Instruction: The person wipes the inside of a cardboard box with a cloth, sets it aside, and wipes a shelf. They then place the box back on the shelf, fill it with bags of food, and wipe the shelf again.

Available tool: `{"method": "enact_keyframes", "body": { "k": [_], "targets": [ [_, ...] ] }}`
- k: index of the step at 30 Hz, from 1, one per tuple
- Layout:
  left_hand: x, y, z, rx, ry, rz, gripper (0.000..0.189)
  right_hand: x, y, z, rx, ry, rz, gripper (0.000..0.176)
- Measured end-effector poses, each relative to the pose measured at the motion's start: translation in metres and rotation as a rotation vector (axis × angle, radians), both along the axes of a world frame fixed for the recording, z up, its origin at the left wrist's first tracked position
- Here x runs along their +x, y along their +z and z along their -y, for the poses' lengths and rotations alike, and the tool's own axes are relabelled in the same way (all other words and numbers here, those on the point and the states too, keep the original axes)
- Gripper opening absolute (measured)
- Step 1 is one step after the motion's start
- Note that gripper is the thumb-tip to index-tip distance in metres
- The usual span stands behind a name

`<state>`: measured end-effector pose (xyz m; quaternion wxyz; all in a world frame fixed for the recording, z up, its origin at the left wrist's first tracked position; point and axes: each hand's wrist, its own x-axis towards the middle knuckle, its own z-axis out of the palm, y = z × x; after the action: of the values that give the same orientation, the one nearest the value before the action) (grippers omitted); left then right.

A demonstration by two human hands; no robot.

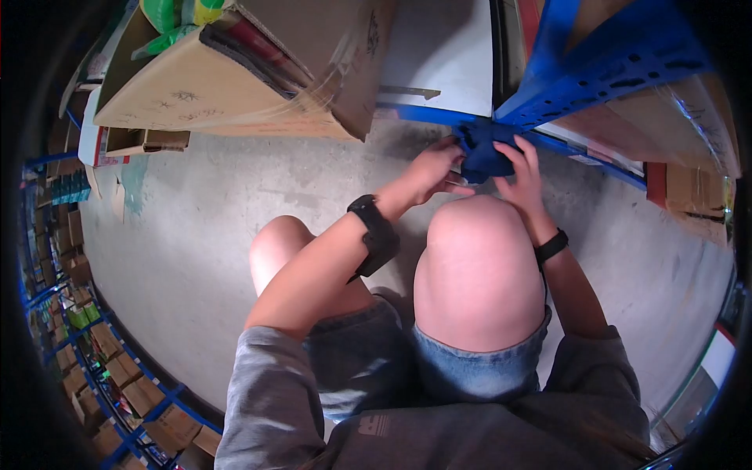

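Head view, the only view.

1. Hands: two, both the person's own, both at the top centre of the frame, beyond the raised knees.
   - The left hand [432,168] has its fingers curled onto the left edge of the blue cloth [479,159] and pinches it.
   - The right hand [523,176] lies on the right side of the same cloth, with its fingers bent over the fabric and gripping it.
2. Item held: one blue cloth, bunched. It sits between the two hands, just above the floor [204,227], and touches the foot of the blue upright [603,59]. Its exact form cannot be determined.
3. Wrist items: two. There is one wide black band [376,235] on the left forearm and one thin black strap [551,246] on the right wrist.
4. Knees: two, bare. The right knee [474,258] is just below the hands and the left knee [283,239] is beside it.
5. Rack parts near the hands: one perforated blue upright, tilted in the frame, and one blue beam [423,113] meeting it at the cloth.
6. Cartons near the hands: two. One large cardboard box [235,86] is at the upper left. One taped carton [666,117] is at the upper right, behind the upright.
7. One white panel [442,51] stands between the two cartons.
8. Far left: one long rack row [78,345] carrying many small boxes, too small to count.
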<state>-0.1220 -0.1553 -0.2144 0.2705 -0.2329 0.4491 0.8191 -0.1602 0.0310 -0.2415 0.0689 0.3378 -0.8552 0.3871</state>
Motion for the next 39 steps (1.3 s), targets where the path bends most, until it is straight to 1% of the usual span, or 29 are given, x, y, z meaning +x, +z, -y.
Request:
{"method": "enact_keyframes", "body": {
  "k": [2,3,6,7,9,10,11,12,14,17,20,23,27,29,32,33,35,38,39],
  "targets": [
    [-0.002,-0.002,0.005,0.208,0.035,0.12,0.047,0.0,-0.001,0.01,0.056,0.018,-0.017,0.062],
    [-0.004,-0.004,0.006,0.217,0.062,0.14,0.049,0.0,0.001,0.015,0.077,0.009,-0.029,0.06],
    [-0.003,-0.01,0.004,0.194,0.097,0.0,0.038,0.003,-0.002,0.021,0.215,0.014,0.037,0.06],
    [-0.003,-0.017,0.004,0.18,0.094,-0.005,0.04,0.004,-0.008,0.023,0.305,-0.023,0.029,0.057],
    [-0.002,-0.031,0.003,0.158,0.083,-0.014,0.046,0.003,-0.02,0.026,0.218,-0.026,0.052,0.056],
    [-0.003,-0.035,0.002,0.151,0.096,-0.008,0.046,0.001,-0.025,0.027,0.173,-0.029,0.059,0.056],
    [-0.003,-0.039,0.002,0.143,0.111,-0.001,0.045,0.002,-0.03,0.028,0.201,-0.051,0.077,0.051],
    [-0.002,-0.042,0.001,0.135,0.127,0.009,0.044,0.003,-0.033,0.028,0.182,-0.048,0.105,0.05],
    [-0.002,-0.046,0.002,0.1,0.08,0.005,0.045,0.005,-0.038,0.028,0.139,-0.041,0.159,0.05],
    [-0.002,-0.041,0.003,0.056,0.042,0.004,0.048,0.007,-0.039,0.027,0.181,-0.029,0.187,0.051],
    [-0.005,-0.034,0.002,0.055,0.035,0.009,0.054,0.012,-0.027,0.023,0.189,-0.023,0.096,0.057],
    [-0.005,-0.03,-0.001,0.042,0.072,0.009,0.058,0.016,-0.008,0.029,0.266,-0.068,0.053,0.062],
    [-0.007,-0.034,0.0,-0.02,0.051,0.008,0.062,0.019,-0.017,0.037,0.467,-0.142,0.063,0.059],
    [-0.009,-0.035,0.001,-0.024,0.045,-0.008,0.061,0.018,-0.026,0.038,0.559,-0.161,0.047,0.055],
    [-0.011,-0.033,0.0,-0.038,0.058,0.002,0.057,0.018,-0.037,0.038,0.593,-0.185,-0.065,0.052],
    [-0.011,-0.033,0.0,-0.045,0.068,0.012,0.056,0.018,-0.046,0.038,0.618,-0.181,-0.06,0.051],
    [-0.01,-0.05,0.002,-0.034,0.056,-0.031,0.05,0.021,-0.063,0.035,0.667,-0.174,-0.051,0.049],
    [-0.012,-0.066,0.004,-0.04,0.045,-0.07,0.043,0.024,-0.065,0.037,0.693,-0.171,-0.034,0.067],
    [-0.011,-0.064,0.004,-0.045,0.044,-0.075,0.04,0.026,-0.062,0.04,0.629,-0.189,-0.01,0.062]
  ]
}}
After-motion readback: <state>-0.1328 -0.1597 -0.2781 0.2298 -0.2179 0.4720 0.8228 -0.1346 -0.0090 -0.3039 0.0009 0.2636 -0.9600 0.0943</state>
